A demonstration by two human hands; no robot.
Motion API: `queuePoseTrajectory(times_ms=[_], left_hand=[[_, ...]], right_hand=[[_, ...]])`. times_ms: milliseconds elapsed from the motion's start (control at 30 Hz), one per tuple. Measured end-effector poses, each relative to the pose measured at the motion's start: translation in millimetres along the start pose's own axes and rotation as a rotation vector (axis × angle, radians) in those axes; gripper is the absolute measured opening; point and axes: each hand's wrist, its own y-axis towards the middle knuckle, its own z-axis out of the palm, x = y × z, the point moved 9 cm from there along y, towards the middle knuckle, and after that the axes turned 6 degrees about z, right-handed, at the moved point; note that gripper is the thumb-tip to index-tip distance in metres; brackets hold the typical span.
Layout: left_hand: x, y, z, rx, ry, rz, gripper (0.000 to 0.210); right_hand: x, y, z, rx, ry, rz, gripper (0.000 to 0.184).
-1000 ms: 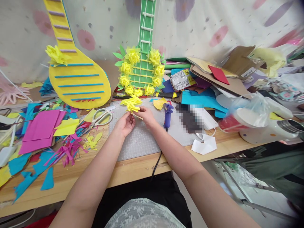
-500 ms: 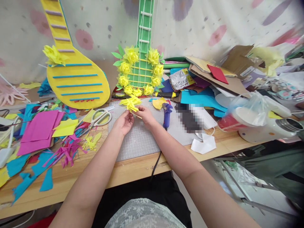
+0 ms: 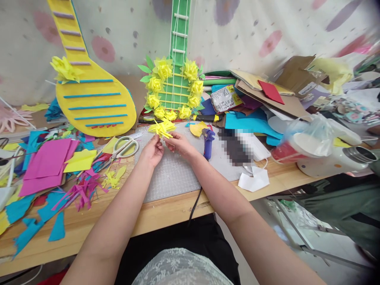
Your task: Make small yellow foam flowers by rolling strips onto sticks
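A yellow paper flower (image 3: 162,127) with pointed petals is held above the grey cutting mat (image 3: 172,180). My left hand (image 3: 153,151) pinches it from below on the left. On its right side, the fingers of my right hand (image 3: 178,143) are closed on the flower's lower petals. Behind it stands a green paper guitar (image 3: 178,89) ringed with yellow flowers and green leaves. A purple glue gun (image 3: 208,143) is on the mat, right of my right hand. To the left lies a pair of white-handled scissors (image 3: 126,147).
A yellow paper instrument (image 3: 97,95) leans at the back left. Paper scraps (image 3: 44,164) cover the table's left side. At right are a white mask (image 3: 254,179), a lidded cup (image 3: 297,148), a steel-mouthed bottle (image 3: 335,161) and stacked cardboard (image 3: 267,93). A black cord (image 3: 194,208) hangs over the front edge.
The flower has tilted slightly in my fingers, and both hands have shifted a little. A thin stick seen under my right fingers earlier no longer shows. The camera view has moved slightly.
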Motion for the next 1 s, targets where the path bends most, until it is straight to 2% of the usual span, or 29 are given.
queuePoseTrajectory(times_ms=[133, 300, 533, 700, 800, 1000], left_hand=[[0.4, 0.1, -0.1, 0.011, 0.004, -0.004, 0.006], [0.3, 1.0, -2.7, -0.005, 0.016, -0.006, 0.008], [-2.8, 1.8, -6.9, -0.036, 0.057, 0.055, 0.008], [-3.8, -6.7, -7.5, -0.076, 0.038, 0.003, 0.011], [-4.6, -9.0, -10.0, -0.092, 0.028, -0.004, 0.009], [-7.5, -3.9, -15.8, -0.110, 0.073, 0.098, 0.009]], right_hand=[[1.7, -2.4, 2.5, 0.024, -0.024, 0.005, 0.029], [0.3, -1.0, 2.0, -0.007, -0.071, 0.006, 0.029], [-3.7, 5.6, -5.7, -0.152, -0.166, -0.001, 0.027], [-9.1, 12.0, -13.3, -0.248, -0.243, -0.048, 0.026], [-9.4, 12.0, -14.1, -0.256, -0.241, -0.055, 0.025], [-7.7, 7.1, -8.9, -0.190, -0.211, -0.024, 0.024]])
